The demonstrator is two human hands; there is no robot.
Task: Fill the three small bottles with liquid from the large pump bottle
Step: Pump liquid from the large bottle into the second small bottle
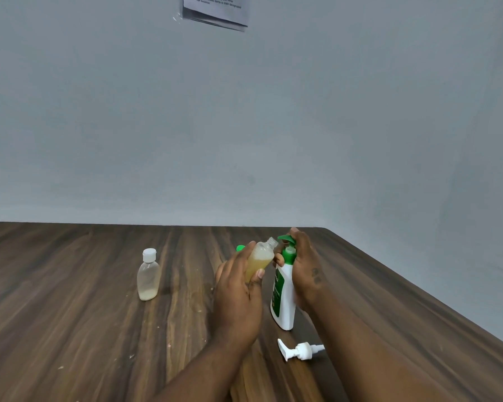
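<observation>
2 hands: left hand [238, 285] grips small bottle [260, 258]; right hand [304, 265] clasps pump bottle [283, 300]; green item [239, 248] behind mostly hidden.

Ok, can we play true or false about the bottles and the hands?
1. The left hand holds the open small bottle, which has yellowish liquid in it. True.
2. The large pump bottle has a red pump top. False: its top is green.
3. The capped small bottle is full to the top. False: it has only a little liquid at the bottom.
4. A white pump head lies on the table. True.
5. The right hand rests flat on the table. False: it grips the top of the large pump bottle.
</observation>
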